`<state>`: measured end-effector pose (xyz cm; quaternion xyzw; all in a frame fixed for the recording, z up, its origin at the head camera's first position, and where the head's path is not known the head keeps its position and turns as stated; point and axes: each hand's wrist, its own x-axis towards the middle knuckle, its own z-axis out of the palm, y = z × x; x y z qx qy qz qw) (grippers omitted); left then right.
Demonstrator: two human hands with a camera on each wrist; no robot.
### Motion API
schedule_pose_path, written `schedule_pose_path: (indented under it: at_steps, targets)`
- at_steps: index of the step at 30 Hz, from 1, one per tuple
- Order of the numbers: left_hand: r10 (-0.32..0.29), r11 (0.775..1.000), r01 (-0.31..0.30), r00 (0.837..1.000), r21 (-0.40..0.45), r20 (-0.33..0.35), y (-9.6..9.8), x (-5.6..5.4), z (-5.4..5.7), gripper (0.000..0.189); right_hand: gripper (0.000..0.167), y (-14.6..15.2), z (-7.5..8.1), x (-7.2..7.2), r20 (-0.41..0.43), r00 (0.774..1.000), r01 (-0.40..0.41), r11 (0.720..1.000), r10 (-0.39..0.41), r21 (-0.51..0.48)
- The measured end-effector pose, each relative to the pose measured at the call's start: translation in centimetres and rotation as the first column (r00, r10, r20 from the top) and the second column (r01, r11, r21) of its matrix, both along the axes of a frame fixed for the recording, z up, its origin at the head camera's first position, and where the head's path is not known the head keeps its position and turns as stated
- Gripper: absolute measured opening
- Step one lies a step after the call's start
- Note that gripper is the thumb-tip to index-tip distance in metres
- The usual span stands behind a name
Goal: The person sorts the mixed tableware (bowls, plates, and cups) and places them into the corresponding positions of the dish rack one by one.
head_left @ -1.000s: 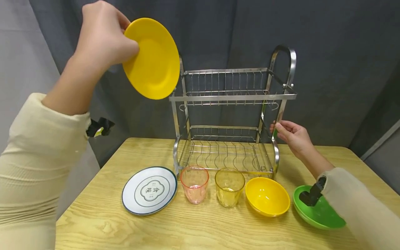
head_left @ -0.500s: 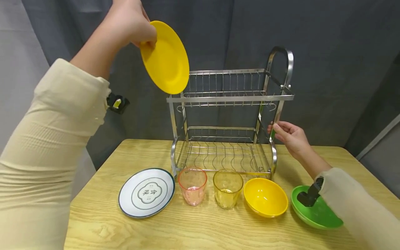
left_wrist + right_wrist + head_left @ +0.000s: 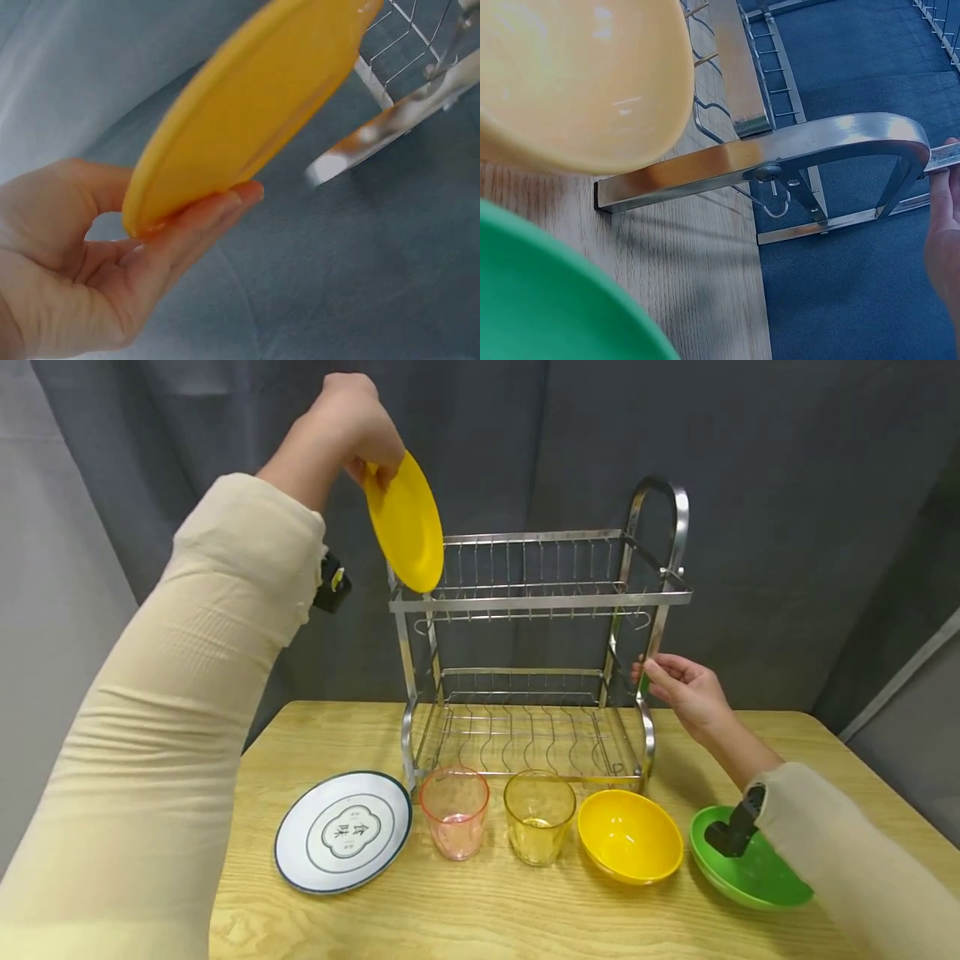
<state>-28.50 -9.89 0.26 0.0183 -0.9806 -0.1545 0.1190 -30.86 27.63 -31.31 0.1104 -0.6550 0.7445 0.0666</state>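
A dark curtain [image 3: 787,527] hangs behind the wooden table [image 3: 495,910], which carries the two-tier metal rack [image 3: 540,602]. The right hand [image 3: 690,693] grips the rack's right upright; if that hold loosened, a bump might rock the frame into the cups. The white plate [image 3: 343,832] lies flat at the front left. The yellow plate [image 3: 411,531] is raised and tilted steeply by the rack's upper left end, whether touching it I cannot tell. The left hand [image 3: 356,427] pinches only its edge between thumb and fingers, so it could swivel, catch the metal end or slip and fall. The green bowl [image 3: 765,868] and yellow bowl [image 3: 630,839] look safer, well to the right. The yellow cup [image 3: 538,827] and pink cup [image 3: 453,827] stand just before the rack; a dropped plate might topple the pink one.
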Motion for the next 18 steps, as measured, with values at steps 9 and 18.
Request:
schedule_pose_path:
  at_steps: [9,18]
  targets:
    - [0.030,0.999,-0.031,0.998,0.017,0.050,1.6,-1.9,-1.0,0.043,0.011,-0.5,-0.1,-0.3,-0.002,1.000,0.002,1.000,-0.002,0.017]
    - [0.034,0.999,-0.030,0.992,-0.036,0.124,2.2,-1.6,-1.7,0.039,0.011,-0.7,-0.1,-0.2,-0.009,1.000,0.002,0.999,-0.001,0.032]
